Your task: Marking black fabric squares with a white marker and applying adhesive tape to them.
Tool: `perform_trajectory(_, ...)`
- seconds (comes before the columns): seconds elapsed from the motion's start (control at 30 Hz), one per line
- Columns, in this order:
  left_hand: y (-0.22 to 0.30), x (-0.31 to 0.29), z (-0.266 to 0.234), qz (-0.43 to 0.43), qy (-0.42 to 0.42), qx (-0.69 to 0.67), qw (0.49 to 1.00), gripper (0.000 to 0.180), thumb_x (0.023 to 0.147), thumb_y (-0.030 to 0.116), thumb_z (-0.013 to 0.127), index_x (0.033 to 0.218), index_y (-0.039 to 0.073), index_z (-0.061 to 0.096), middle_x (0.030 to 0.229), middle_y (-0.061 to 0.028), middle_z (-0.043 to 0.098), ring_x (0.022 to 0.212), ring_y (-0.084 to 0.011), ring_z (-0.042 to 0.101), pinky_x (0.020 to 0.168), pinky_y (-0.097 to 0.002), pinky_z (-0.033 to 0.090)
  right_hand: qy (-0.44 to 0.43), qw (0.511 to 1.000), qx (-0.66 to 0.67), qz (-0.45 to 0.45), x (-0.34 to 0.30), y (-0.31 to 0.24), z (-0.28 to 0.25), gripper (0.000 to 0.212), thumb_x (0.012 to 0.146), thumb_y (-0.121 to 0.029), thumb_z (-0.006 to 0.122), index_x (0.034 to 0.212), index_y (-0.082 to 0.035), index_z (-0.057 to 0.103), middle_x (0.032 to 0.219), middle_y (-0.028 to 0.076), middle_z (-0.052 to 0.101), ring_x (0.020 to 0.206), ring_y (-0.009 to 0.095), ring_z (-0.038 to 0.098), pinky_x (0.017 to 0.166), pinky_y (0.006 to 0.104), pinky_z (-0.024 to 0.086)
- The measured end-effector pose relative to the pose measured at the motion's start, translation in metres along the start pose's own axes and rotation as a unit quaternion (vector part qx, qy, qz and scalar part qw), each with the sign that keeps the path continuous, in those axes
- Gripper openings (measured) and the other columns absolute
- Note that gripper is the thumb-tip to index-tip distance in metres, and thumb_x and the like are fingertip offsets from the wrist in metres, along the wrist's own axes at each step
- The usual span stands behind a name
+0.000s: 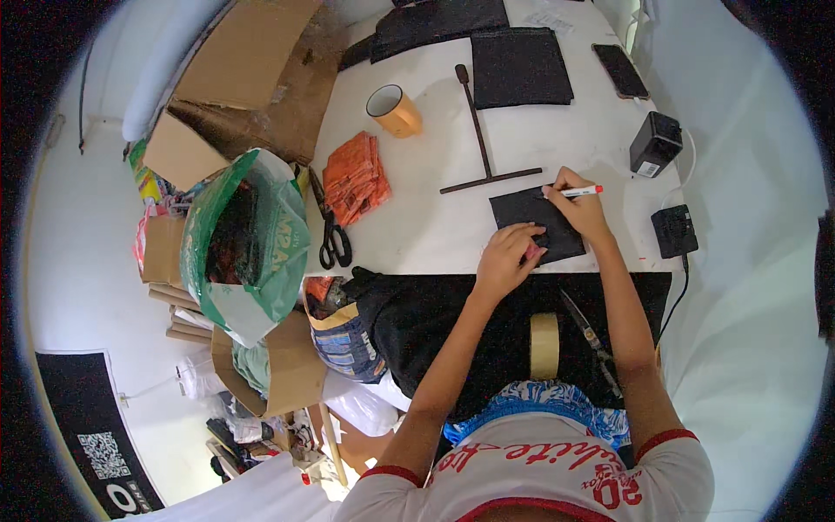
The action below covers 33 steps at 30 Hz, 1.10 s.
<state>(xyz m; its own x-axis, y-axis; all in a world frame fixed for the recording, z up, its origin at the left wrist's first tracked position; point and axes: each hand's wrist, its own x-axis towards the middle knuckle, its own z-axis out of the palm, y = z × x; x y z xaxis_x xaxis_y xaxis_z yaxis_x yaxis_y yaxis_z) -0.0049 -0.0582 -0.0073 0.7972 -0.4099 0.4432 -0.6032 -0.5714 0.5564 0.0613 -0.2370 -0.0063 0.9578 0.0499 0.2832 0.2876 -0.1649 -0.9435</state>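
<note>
A dark square of cloth (511,209) lies near the front edge of the white table. On its left side rests my left hand (509,257), fingers bent round a small pink piece (531,250) pressed against the cloth; its kind is hard to make out. My right hand (581,204) grips a white marker pen (578,191) with a red end, over the cloth's upper right part. Just beyond the cloth lies a dark T-shaped rod tool (480,130).
An orange mug (395,111), folded orange packets (357,178) and black scissors (332,235) are at left. Stacked black cloths (522,68) lie far back; a phone (620,71) and black box (656,144) at right. Tape (544,346) and metal snips (591,339) lie near my lap.
</note>
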Motion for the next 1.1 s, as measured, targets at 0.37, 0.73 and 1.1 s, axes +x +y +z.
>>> perform_trajectory(0.37, 0.002, 0.001, -0.001, -0.015, -0.005, -0.008, 1.0, 0.021, 0.077, 0.016, 0.068, 0.075, 0.005, 0.051, 0.11, -0.0046, 0.063, 0.107, -0.0259, 0.055, 0.089, -0.0378, 0.042, 0.046, 0.998, -0.04, -0.006, 0.001, 0.005, -0.002, 0.026, 0.081, -0.009, 0.062, 0.068, -0.004, 0.04, 0.056, 0.0, 0.038, 0.055, 0.006, 0.034, 0.049, 0.0248, 0.029)
perform_trajectory(0.73, 0.003, -0.001, 0.003, -0.003, 0.006, -0.025, 1.0, 0.024, 0.076, 0.015, 0.069, 0.072, 0.005, 0.048, 0.11, -0.0053, 0.063, 0.104, -0.0269, 0.056, 0.086, -0.0385, 0.043, 0.09, 0.995, -0.044, -0.013, -0.002, 0.009, -0.003, 0.025, 0.08, -0.008, 0.061, 0.067, -0.004, 0.04, 0.056, -0.001, 0.037, 0.055, 0.006, 0.034, 0.048, 0.0251, 0.029)
perform_trajectory(1.1, 0.018, 0.013, -0.023, -0.364, 0.097, 0.081, 0.923, 0.043, 0.067, 0.021, 0.078, 0.09, 0.003, 0.047, 0.092, -0.0159, 0.052, 0.087, -0.0326, 0.047, 0.079, -0.042, 0.04, 0.267, 0.946, 0.173, 0.066, 0.006, -0.004, 0.009, 0.019, 0.082, -0.01, 0.063, 0.072, -0.007, 0.048, 0.062, -0.005, 0.043, 0.059, 0.005, 0.04, 0.053, 0.0212, 0.033)
